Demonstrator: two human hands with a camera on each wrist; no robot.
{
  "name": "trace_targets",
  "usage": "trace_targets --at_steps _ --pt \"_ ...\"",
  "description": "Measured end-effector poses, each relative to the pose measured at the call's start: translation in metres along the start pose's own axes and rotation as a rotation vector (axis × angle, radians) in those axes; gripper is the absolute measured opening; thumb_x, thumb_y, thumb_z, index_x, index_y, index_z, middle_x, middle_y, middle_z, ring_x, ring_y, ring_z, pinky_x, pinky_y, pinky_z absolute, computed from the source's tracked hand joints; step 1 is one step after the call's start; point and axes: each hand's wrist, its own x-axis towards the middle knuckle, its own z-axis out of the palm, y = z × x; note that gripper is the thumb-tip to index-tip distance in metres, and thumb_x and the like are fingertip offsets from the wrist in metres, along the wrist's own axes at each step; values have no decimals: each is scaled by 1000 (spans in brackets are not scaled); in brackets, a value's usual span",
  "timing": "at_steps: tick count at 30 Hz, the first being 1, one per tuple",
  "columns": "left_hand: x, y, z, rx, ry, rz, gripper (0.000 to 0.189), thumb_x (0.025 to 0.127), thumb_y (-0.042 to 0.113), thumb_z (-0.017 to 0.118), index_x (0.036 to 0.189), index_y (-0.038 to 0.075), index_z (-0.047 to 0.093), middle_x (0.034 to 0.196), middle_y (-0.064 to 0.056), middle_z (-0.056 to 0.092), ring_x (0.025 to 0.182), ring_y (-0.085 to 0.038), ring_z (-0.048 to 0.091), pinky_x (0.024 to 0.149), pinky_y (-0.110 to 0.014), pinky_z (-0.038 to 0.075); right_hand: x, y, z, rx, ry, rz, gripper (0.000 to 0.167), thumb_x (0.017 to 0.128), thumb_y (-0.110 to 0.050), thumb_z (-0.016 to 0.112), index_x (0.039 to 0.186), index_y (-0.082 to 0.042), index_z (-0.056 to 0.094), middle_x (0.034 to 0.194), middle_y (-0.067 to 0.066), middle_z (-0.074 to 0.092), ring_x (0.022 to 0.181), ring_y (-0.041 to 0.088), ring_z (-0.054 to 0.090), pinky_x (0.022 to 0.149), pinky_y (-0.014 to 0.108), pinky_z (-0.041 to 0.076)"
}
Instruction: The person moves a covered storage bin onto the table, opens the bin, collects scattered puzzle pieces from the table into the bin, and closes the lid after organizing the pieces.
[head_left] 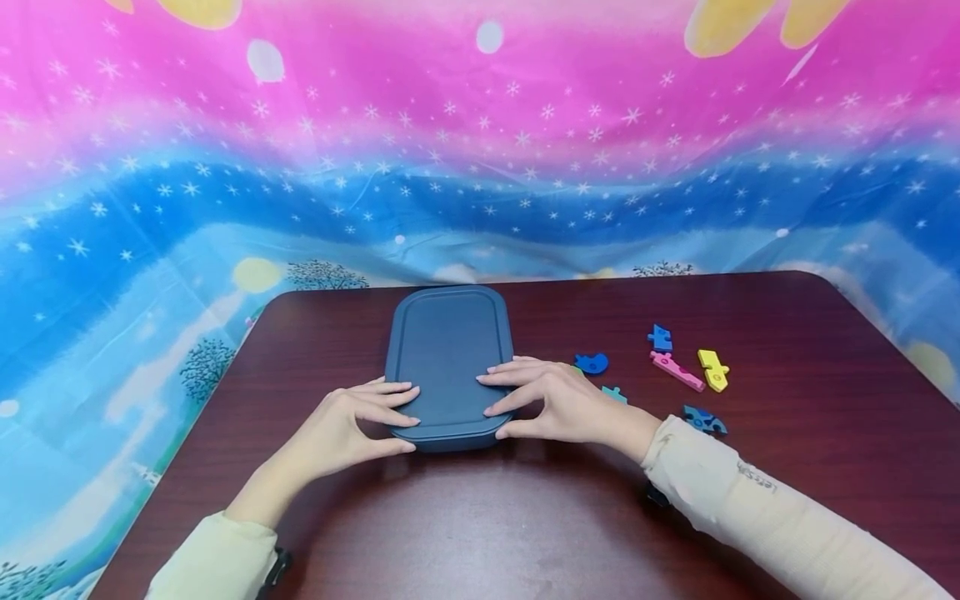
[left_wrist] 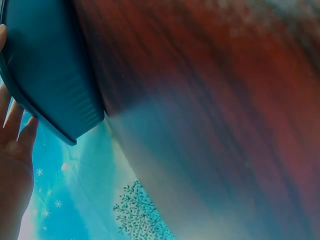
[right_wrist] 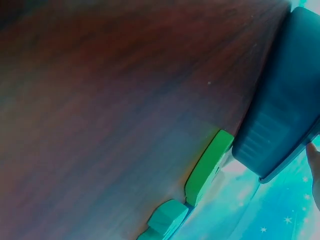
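Observation:
A dark blue-grey rectangular box (head_left: 450,358) with a flat rimmed lid lies lengthwise on the table. My left hand (head_left: 345,425) grips its near left corner, fingertips over the lid's edge and thumb low at the front. On the near right corner, my right hand (head_left: 558,404) holds it likewise, fingers spread across the lid and thumb at the rim. Left fingertips (left_wrist: 31,121) meet the rim in the left wrist view. Beside the box in the right wrist view lie a green piece (right_wrist: 209,167) and a teal piece (right_wrist: 167,218). The box's contents are hidden.
Puzzle pieces are scattered to the right: blue (head_left: 592,363), teal (head_left: 615,394), another blue (head_left: 660,337), pink (head_left: 677,371), yellow (head_left: 714,370) and dark blue (head_left: 703,419). A printed cloth (head_left: 480,200) hangs behind the brown table (head_left: 480,533).

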Motion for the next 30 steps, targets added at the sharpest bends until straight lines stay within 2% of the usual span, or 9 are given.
trace_targets --at_steps 6,15,19,22,25,27,30 --pt "0 1 1 -64 -6 -38 29 73 32 89 101 27 81 121 11 68 129 -19 53 108 -38 41 1 0 -1 39 -1 4 29 84 -39 79 110 -28 78 136 -7 60 133 16 48 113 47 33" --pt "1 1 1 -82 3 -32 28 74 30 88 101 26 81 118 11 69 127 -18 55 111 -47 35 1 1 -1 61 22 -8 25 82 -36 81 106 -28 79 134 -8 62 132 16 50 114 46 32" --pt "0 3 0 -94 17 -27 28 75 29 88 102 26 80 118 11 69 128 -19 55 111 -38 36 0 0 -2 85 22 9 25 83 -34 81 107 -27 79 135 -7 61 133 16 48 114 47 31" --pt "0 4 -1 -93 33 0 28 75 28 88 102 25 80 120 9 69 127 -20 55 109 -29 38 -1 0 -2 102 26 12 25 85 -32 80 109 -26 78 136 -6 61 133 17 47 113 49 32" --pt "-1 4 -3 -87 44 14 30 76 27 88 105 24 79 122 7 69 127 -20 54 107 -26 37 -1 -1 -1 107 32 6 25 85 -31 79 110 -25 78 136 -6 61 133 17 47 112 51 33" --pt "-2 3 -4 -92 56 -7 33 77 26 87 109 24 78 126 7 67 130 -18 51 108 -27 36 0 -1 -1 107 38 3 26 85 -31 80 110 -25 78 136 -6 61 133 17 46 112 50 34" --pt "-3 2 -6 -121 86 -98 37 81 25 84 117 25 74 133 10 62 133 -14 46 109 -30 36 -1 -2 0 108 40 7 25 85 -29 80 110 -25 78 136 -7 60 134 16 46 112 49 34"
